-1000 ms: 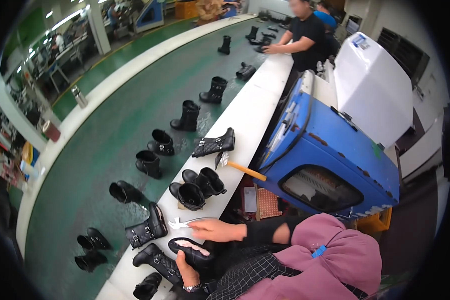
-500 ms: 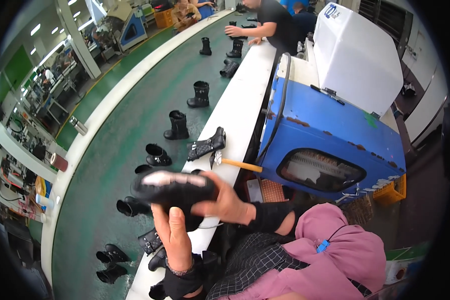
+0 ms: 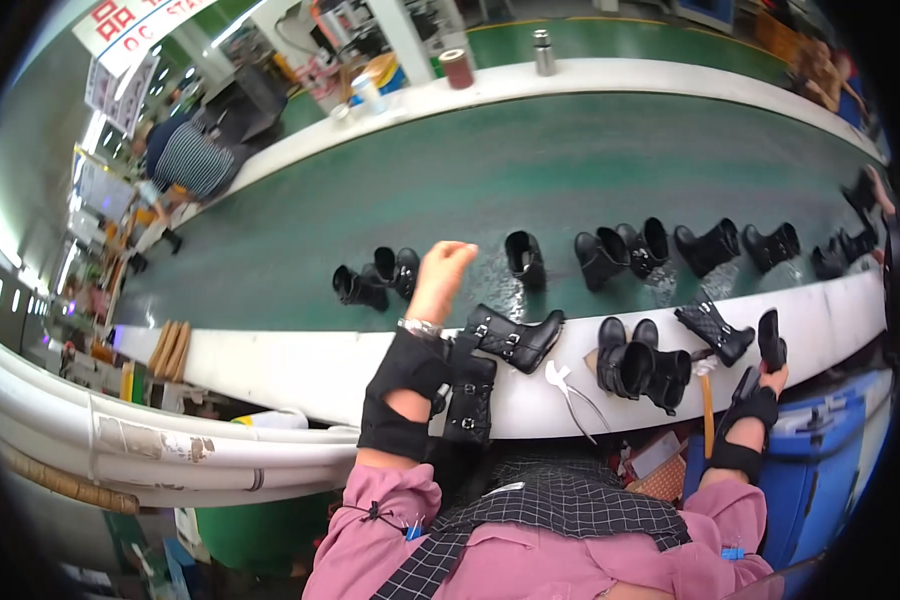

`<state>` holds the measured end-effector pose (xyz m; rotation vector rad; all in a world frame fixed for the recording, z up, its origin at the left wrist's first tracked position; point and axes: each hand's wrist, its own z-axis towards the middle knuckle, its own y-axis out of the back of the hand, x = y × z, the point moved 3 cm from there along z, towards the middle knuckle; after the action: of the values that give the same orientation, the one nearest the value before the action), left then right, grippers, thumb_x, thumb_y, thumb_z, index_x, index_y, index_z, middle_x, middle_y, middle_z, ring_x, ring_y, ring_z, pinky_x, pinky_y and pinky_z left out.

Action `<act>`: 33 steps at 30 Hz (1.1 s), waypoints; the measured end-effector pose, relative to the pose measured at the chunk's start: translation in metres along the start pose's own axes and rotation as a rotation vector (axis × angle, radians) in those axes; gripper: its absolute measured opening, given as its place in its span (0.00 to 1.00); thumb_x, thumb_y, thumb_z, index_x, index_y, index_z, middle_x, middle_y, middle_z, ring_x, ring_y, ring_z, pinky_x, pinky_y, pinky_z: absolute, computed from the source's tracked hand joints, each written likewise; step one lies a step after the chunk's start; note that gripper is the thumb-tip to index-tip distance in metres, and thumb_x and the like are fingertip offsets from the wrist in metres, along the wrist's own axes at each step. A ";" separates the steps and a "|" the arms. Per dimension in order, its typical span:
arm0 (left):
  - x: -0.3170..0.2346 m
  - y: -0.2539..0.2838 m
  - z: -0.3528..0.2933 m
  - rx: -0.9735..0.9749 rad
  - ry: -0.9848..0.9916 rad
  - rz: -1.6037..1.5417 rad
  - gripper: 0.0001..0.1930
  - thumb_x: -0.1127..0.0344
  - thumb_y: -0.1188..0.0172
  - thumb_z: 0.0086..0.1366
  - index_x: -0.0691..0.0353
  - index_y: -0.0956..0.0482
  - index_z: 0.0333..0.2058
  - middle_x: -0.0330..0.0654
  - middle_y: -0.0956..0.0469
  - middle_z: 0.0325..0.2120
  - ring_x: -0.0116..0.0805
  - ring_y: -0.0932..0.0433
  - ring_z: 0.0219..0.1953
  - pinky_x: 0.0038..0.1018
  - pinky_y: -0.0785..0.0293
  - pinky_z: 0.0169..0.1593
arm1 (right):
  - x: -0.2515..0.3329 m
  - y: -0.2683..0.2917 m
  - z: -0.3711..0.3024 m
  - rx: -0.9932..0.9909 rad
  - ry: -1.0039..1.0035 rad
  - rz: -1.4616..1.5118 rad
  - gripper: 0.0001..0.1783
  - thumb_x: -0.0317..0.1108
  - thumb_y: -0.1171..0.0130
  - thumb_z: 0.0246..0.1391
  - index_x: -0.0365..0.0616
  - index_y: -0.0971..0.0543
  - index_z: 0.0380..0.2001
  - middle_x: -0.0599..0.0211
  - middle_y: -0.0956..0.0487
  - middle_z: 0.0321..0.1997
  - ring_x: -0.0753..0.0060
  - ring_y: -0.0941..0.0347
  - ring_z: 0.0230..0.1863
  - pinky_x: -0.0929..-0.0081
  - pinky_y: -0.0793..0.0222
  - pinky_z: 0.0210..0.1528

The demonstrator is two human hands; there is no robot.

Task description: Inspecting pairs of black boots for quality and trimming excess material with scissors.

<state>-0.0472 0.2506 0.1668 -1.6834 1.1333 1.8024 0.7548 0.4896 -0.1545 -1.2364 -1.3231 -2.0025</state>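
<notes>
My left hand point(image 3: 442, 285) is stretched forward over the near side of the green conveyor belt point(image 3: 450, 150), fingers curled in and nothing seen between them. It is nearest to a small pair of black boots point(image 3: 395, 270) and an upright boot point(image 3: 525, 262). At the right, my right hand point(image 3: 774, 378) grips a black boot point(image 3: 772, 340), largely hidden by its angle and the wrist. On the white ledge before me lie a buckled boot point(image 3: 515, 338), another boot point(image 3: 470, 400), metal pincers point(image 3: 570, 392), a pair of boots point(image 3: 638, 365) and a quilted boot point(image 3: 715, 332).
A wooden-handled hammer point(image 3: 708, 405) hangs over the ledge edge beside a blue machine point(image 3: 820, 470). More boots point(image 3: 708, 246) stand along the belt. White pipes point(image 3: 220, 450) run at my left. A flask point(image 3: 542, 53) stands on the far ledge. Other people work at both ends.
My view has swung left. Both hands were on a black boot; now my left hand has come off and reaches over the belt, while the right holds a boot farther right.
</notes>
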 end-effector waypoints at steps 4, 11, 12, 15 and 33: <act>0.064 0.106 0.033 -0.718 0.355 0.478 0.35 0.47 0.32 0.45 0.58 0.26 0.52 0.54 0.38 0.57 0.55 0.40 0.60 0.44 0.37 0.59 | -0.065 -0.005 -0.008 -0.025 -0.718 0.955 0.20 0.40 0.52 0.56 0.44 0.23 0.49 0.66 0.22 0.50 0.62 0.27 0.51 0.58 0.27 0.49; 0.151 0.183 0.078 -0.402 0.376 0.540 0.35 0.41 0.32 0.48 0.62 0.22 0.48 0.54 0.23 0.47 0.51 0.27 0.52 0.40 0.35 0.58 | 0.074 0.028 -0.090 0.242 0.127 -0.291 0.45 0.14 0.29 0.31 0.36 0.36 0.57 0.60 0.29 0.54 0.70 0.34 0.55 0.68 0.32 0.55; 0.162 0.179 0.084 -0.341 0.384 0.511 0.33 0.42 0.33 0.49 0.63 0.21 0.47 0.53 0.22 0.45 0.49 0.25 0.50 0.38 0.31 0.54 | 0.075 0.030 -0.095 0.258 -0.031 -0.142 0.53 0.17 0.26 0.30 0.35 0.44 0.62 0.62 0.34 0.57 0.69 0.35 0.55 0.72 0.34 0.57; 0.174 0.181 0.096 -0.340 0.466 0.559 0.19 0.54 0.38 0.55 0.66 0.18 0.34 0.52 0.18 0.32 0.46 0.18 0.35 0.34 0.22 0.37 | 0.087 0.052 -0.100 0.268 0.095 -0.515 0.54 0.22 0.22 0.24 0.33 0.39 0.59 0.57 0.32 0.59 0.68 0.35 0.58 0.71 0.35 0.60; -0.075 0.040 -0.003 -0.554 -0.610 0.373 0.05 0.72 0.37 0.51 0.66 0.22 0.21 0.50 0.27 0.17 0.50 0.30 0.21 0.37 0.34 0.26 | 0.599 -0.191 -0.320 0.942 -0.240 0.782 0.40 0.45 0.41 0.56 0.35 0.43 0.65 0.48 0.40 0.68 0.60 0.48 0.71 0.66 0.53 0.69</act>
<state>-0.0637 0.2417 0.2497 -1.0377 0.7388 2.8017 0.1705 0.3563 0.2173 -1.2181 -1.3243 -0.5740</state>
